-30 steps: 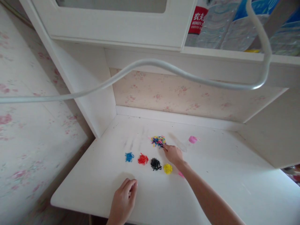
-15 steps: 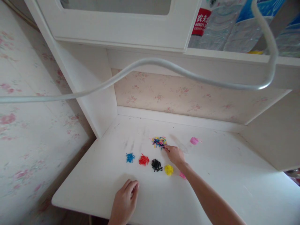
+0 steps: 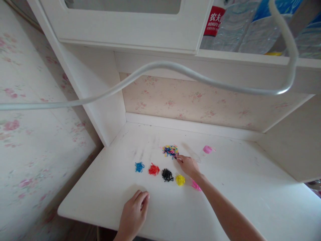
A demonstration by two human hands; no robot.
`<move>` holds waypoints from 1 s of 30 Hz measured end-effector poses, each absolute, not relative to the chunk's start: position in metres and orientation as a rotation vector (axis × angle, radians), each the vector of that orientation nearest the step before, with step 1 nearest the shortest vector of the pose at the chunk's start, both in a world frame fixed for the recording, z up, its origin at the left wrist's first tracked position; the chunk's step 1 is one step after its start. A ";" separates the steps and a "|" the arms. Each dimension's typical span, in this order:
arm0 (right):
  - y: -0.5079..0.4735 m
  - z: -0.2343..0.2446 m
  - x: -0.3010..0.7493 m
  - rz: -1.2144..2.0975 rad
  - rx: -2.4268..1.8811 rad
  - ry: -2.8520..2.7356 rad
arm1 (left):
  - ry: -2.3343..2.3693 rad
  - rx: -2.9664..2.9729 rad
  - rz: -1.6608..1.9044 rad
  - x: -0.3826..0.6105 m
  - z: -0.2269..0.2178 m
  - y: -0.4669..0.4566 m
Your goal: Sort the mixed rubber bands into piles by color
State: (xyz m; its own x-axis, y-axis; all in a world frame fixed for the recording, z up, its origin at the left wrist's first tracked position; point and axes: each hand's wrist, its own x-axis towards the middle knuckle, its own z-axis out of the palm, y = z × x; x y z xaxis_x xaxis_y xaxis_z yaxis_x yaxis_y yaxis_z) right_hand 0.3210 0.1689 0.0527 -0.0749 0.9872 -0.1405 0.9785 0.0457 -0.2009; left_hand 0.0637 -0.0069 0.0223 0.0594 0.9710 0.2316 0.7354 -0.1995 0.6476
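On the white desk [image 3: 238,201] lies a mixed pile of small coloured rubber bands [image 3: 170,150]. My right hand [image 3: 188,165] reaches to its right edge, fingertips pinched on a dark band. In front of the mixed pile sit sorted piles in a row: blue [image 3: 139,166], red [image 3: 153,169], black [image 3: 167,174], yellow [image 3: 180,180] and pink [image 3: 196,185], the last partly hidden by my wrist. My left hand [image 3: 134,214] rests near the desk's front edge, fingers curled together, holding nothing that I can see.
A clear bottle lies behind my right hand, its pink cap [image 3: 207,149] to the right. A white cable [image 3: 160,67] loops across the view. Water bottles [image 3: 235,23] stand on the shelf above. Cabinet walls close in the desk left and right.
My right hand has drawn back slightly from the mixed pile with a dark band pinched. The left hand has stayed put; the camera shifted a little.
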 end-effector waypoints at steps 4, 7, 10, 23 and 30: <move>0.170 0.052 0.316 0.369 -2.121 -2.253 | 1.706 1.981 0.912 0.064 0.022 -0.008; 0.171 0.053 0.315 0.341 -2.121 -2.245 | 1.716 1.985 0.902 0.063 0.021 -0.007; 0.171 0.057 0.317 0.324 -2.117 -2.239 | 1.728 1.997 0.879 0.063 0.021 -0.006; 0.154 0.081 0.324 0.259 -2.076 -2.185 | 1.730 2.077 0.841 0.064 0.023 -0.007; 0.107 0.088 0.306 0.264 -1.950 -2.212 | 1.743 2.107 0.857 0.066 0.025 -0.008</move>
State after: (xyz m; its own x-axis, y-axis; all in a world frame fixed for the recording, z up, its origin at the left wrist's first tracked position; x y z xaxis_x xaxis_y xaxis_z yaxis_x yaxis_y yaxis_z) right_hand 0.3061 0.1072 0.0881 -0.1228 0.9923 0.0180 0.9601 0.1234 -0.2510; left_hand 0.0663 -0.0082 0.0248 0.0982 0.9591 0.2656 0.7961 -0.2359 0.5573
